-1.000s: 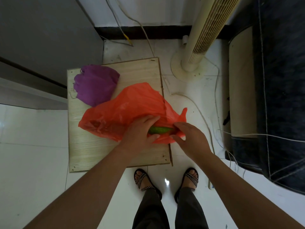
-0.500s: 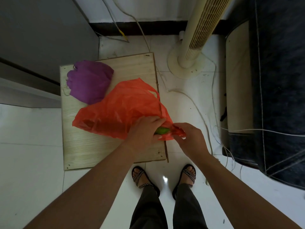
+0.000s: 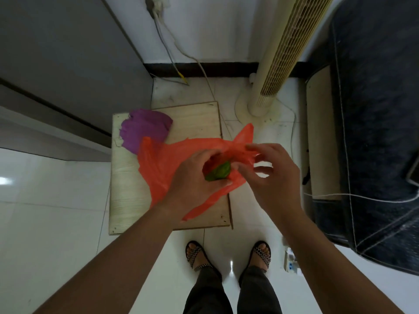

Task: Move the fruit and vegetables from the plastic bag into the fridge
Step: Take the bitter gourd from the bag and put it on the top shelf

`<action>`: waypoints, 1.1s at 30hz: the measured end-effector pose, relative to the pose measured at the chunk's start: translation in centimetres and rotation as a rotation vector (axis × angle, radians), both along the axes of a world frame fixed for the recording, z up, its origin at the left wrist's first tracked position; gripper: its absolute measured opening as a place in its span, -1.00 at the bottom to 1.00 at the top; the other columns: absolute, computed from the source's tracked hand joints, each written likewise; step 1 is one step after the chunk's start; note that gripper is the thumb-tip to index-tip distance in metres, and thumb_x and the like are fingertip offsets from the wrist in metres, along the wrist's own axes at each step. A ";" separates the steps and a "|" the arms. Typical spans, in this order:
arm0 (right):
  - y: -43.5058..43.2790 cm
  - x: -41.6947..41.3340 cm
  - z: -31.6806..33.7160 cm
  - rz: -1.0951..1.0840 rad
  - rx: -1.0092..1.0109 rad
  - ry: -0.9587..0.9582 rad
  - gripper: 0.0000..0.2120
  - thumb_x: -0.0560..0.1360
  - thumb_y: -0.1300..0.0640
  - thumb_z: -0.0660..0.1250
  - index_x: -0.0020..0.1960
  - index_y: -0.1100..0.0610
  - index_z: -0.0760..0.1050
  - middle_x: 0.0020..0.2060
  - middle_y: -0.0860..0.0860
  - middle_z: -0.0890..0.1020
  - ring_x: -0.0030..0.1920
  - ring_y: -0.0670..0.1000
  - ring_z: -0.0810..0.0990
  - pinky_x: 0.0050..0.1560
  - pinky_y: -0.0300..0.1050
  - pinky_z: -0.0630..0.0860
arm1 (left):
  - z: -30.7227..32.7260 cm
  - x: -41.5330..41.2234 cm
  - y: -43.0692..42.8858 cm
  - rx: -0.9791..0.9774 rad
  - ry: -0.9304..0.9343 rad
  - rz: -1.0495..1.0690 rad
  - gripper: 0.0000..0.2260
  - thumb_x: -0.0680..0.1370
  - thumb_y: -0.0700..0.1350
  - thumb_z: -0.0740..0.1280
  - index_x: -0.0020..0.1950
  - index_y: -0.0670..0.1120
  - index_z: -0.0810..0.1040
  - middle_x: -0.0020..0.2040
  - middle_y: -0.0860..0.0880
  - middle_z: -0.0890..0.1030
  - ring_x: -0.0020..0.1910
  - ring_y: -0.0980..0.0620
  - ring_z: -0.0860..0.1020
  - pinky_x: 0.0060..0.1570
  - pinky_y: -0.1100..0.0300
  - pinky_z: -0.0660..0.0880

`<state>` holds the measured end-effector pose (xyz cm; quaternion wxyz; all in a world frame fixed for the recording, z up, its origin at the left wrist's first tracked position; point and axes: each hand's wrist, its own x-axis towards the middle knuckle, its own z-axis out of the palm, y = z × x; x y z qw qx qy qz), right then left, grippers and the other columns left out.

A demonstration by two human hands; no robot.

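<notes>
I see my left hand (image 3: 192,177) curled round the green vegetable (image 3: 218,173) at the mouth of the orange plastic bag (image 3: 163,164) on the wooden board (image 3: 195,116), my right hand (image 3: 274,177) half-open at the bag's rim, whether pinching it I cannot tell

Only a small patch of the green vegetable (image 3: 218,172) shows. The rest sits under the curled fingers of the left grip (image 3: 192,177) and folds of the orange bag (image 3: 163,164), so it may be a cucumber. The bag's inside is hidden from us. The right grip (image 3: 272,177) is blurred at the fingertips, and we cannot tell whether it pinches the plastic. The bag covers a corner of the purple bundle (image 3: 145,130) and the middle of the counter (image 3: 127,200). The fan (image 3: 292,46) and fridge (image 3: 56,53) run off the top edge.
</notes>
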<state>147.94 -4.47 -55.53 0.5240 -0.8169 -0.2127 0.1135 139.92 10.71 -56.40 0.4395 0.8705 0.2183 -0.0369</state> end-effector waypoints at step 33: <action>-3.5 -4.4 29.5 0.372 -0.278 -0.041 -0.88 0.46 0.00 0.33 -0.01 -0.14 0.55 -0.22 -0.23 0.54 -0.17 -0.20 0.55 -0.15 -0.32 0.52 | 25.3 -8.3 -2.8 -0.190 -0.074 0.022 -0.51 0.29 -0.06 0.56 0.05 0.30 0.42 0.02 0.28 0.53 0.03 0.29 0.49 -0.02 0.37 0.44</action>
